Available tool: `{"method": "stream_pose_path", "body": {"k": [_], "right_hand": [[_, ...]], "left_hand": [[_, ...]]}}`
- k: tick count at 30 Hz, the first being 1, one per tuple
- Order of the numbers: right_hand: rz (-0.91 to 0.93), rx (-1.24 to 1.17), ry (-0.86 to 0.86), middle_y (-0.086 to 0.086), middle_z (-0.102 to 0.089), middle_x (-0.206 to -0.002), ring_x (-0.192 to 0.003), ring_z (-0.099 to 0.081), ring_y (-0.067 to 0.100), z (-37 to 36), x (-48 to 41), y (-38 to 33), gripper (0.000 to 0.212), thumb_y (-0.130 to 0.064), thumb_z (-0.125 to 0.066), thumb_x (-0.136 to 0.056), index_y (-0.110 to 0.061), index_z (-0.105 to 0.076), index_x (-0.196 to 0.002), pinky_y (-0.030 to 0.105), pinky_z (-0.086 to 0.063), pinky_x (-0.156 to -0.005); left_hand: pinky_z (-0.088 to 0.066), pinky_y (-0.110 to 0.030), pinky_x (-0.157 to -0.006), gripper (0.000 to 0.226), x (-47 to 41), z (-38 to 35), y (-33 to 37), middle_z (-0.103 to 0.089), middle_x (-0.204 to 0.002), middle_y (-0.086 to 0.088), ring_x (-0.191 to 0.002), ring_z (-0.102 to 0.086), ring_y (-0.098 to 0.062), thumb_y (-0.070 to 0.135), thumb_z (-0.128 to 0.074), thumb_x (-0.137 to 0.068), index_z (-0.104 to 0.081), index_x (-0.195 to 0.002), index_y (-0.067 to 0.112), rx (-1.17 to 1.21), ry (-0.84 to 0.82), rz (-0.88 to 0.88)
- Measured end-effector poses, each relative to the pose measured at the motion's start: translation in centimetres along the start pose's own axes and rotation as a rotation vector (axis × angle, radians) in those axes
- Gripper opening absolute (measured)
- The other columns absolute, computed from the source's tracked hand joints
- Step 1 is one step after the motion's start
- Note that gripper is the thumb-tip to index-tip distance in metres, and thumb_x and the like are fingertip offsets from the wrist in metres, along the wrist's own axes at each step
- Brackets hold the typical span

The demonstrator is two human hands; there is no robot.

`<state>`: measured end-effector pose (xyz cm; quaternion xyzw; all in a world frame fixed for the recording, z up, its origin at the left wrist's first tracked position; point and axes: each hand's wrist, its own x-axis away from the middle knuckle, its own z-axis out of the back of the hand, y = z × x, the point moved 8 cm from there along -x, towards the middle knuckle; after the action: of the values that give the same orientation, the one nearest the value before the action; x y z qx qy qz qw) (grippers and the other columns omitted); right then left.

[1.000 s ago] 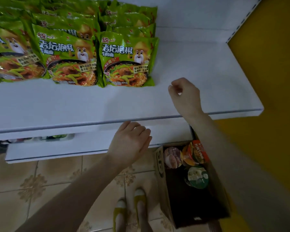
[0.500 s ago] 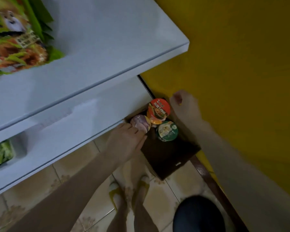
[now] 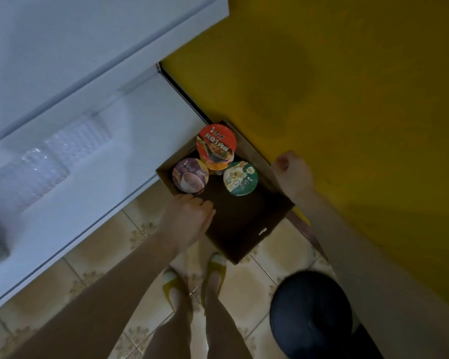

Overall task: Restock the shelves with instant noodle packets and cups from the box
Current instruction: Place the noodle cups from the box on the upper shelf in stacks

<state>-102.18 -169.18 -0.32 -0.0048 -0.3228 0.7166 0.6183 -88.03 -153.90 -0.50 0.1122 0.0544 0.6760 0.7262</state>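
A brown cardboard box [image 3: 246,237] stands open on the tiled floor beside the white shelf unit. Three noodle cups sit in its far end: a red-lidded cup [image 3: 216,145], a purple-lidded cup [image 3: 190,175] and a green-lidded cup [image 3: 240,178]. My left hand [image 3: 186,218] hovers at the box's near-left rim just below the purple cup, fingers relaxed and holding nothing. My right hand [image 3: 293,174] is at the box's right rim against the yellow wall, fingers curled, with nothing visible in it.
White shelves [image 3: 94,81] fill the upper left; clear plastic packs [image 3: 44,164] lie on the lower one. A yellow wall [image 3: 347,99] closes the right side. My feet in yellow slippers [image 3: 215,270] stand just in front of the box. A dark knee [image 3: 309,312] is at lower right.
My view has swung down from the shelf of green noodle packets to the box. Both hands came down from the shelf edge to the box's rim.
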Motion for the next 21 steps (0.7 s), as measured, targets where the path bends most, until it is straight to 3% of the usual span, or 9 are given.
{"method": "stream_pose_path", "body": {"k": [5,8,12,16,21], "right_hand": [[-0.035,-0.05,-0.031,0.017,-0.062,-0.107,-0.096,-0.059,0.03,-2.2,-1.2,2.2,0.025,-0.021,-0.048,-0.096,-0.002,-0.055,-0.11,0.033,-0.043,-0.069],[-0.064,-0.06,-0.038,0.02,-0.064,-0.104,-0.094,-0.06,0.034,-4.5,-1.6,3.2,0.027,-0.022,-0.048,-0.095,0.0,-0.056,-0.108,0.038,-0.048,-0.074],[-0.086,-0.073,-0.073,0.017,-0.064,-0.109,-0.101,-0.06,0.032,-8.6,-2.3,3.9,0.026,-0.021,-0.049,-0.095,-0.002,-0.058,-0.11,0.033,-0.046,-0.075],[-0.103,-0.101,-0.107,0.016,-0.064,-0.11,-0.104,-0.061,0.03,-13.9,-3.0,4.9,0.026,-0.021,-0.051,-0.093,-0.003,-0.058,-0.109,0.04,-0.051,-0.087],[-0.135,-0.158,-0.173,0.017,-0.066,-0.102,-0.097,-0.062,0.028,-21.8,-4.4,6.9,0.023,-0.02,-0.05,-0.094,-0.001,-0.059,-0.104,0.032,-0.047,-0.08]], "left_hand": [[-0.04,-0.025,-0.044,0.037,-1.1,-2.7,-1.2,-0.055,-0.049,-0.003,-0.043,-0.052,-0.022,0.028,-0.035,-0.084,-0.057,-0.058,0.015,0.013,-0.051,0.043],[-0.034,-0.021,-0.041,0.036,-1.3,-4.3,-2.8,-0.054,-0.047,-0.003,-0.041,-0.051,-0.02,0.028,-0.036,-0.083,-0.057,-0.057,0.014,-0.009,-0.082,0.076],[-0.033,-0.023,-0.041,0.026,-1.7,-7.5,-6.3,-0.056,-0.05,-0.009,-0.042,-0.054,-0.026,0.019,-0.05,-0.083,-0.058,-0.06,0.01,0.019,-0.126,0.127],[-0.034,-0.029,-0.054,0.022,-2.6,-11.4,-10.2,-0.064,-0.075,-0.016,-0.068,-0.061,-0.032,0.02,-0.05,-0.092,-0.064,-0.086,0.005,0.002,-0.149,0.211],[-0.042,-0.036,-0.067,0.03,-5.5,-16.9,-14.1,-0.06,-0.103,-0.018,-0.095,-0.057,-0.034,0.026,-0.039,-0.096,-0.057,-0.108,0.004,-0.028,-0.173,0.259]]}}
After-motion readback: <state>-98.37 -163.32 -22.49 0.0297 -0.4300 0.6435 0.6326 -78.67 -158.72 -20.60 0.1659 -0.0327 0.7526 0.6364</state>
